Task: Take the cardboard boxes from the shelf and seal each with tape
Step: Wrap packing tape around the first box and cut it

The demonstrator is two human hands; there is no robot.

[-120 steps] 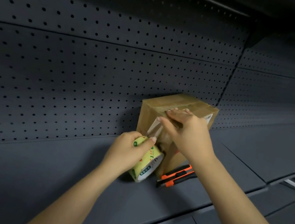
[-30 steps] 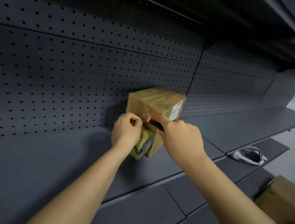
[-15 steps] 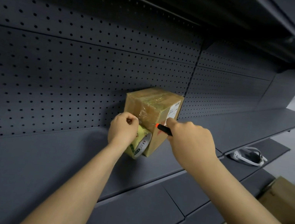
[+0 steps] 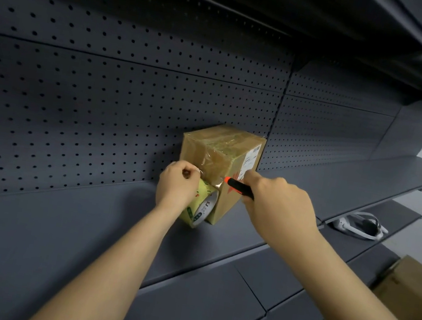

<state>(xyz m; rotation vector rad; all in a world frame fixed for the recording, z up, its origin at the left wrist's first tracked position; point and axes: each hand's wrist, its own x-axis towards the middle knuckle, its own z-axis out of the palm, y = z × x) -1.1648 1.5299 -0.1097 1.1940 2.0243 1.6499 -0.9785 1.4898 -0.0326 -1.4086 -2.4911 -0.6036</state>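
A brown cardboard box [image 4: 215, 158] stands on the dark grey shelf [image 4: 55, 217] against the pegboard back, with clear tape running over its top and down its front face. My left hand [image 4: 176, 187] grips a yellow-green tape roll [image 4: 200, 208] low at the box's front left. A strip of tape stretches from the roll up to the box. My right hand [image 4: 278, 202] grips an orange and black utility knife [image 4: 239, 187], whose tip points at the tape strip just right of the left hand.
A white headset-like device [image 4: 358, 225] lies on a lower shelf to the right. Another cardboard box [image 4: 410, 294] sits low at the far right. An upper shelf overhangs the top of the view. The pegboard wall [image 4: 105, 86] runs behind the box.
Since four seconds ago my right hand left the box top and took up the knife. Over the last second the knife tip slid slightly right along the tape; the left hand stayed on the roll.
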